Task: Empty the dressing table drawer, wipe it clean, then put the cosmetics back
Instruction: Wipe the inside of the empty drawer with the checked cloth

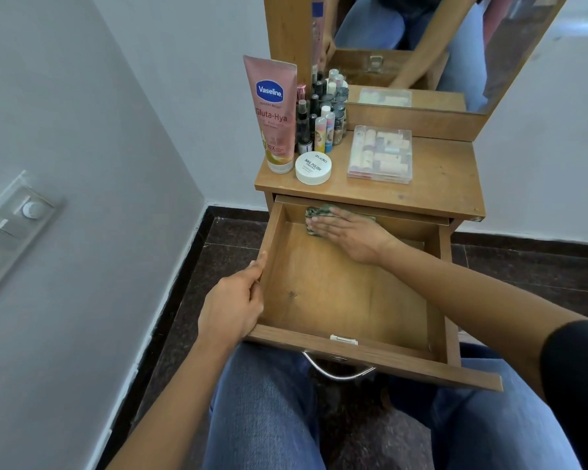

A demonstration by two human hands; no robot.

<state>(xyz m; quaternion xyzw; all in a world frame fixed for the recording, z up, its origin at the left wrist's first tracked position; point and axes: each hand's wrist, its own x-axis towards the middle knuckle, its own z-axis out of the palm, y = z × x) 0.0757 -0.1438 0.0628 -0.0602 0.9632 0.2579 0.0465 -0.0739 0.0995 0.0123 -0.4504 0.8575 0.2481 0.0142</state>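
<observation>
one drawer (336, 293), one cloth (321, 210), one tube (272, 113)

Lighting: bright, even, diffuse. Shadows: soft, along right inside of drawer (336, 293). Glare: pale wash, mirror (510, 45) upper right. Distortion: wide-angle stretch at edges; switch plate (11, 232) smeared, soft.

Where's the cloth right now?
Head view: the cloth sits at the back left of the open drawer, pressed flat under the right hand, just below the tabletop front edge.
</observation>
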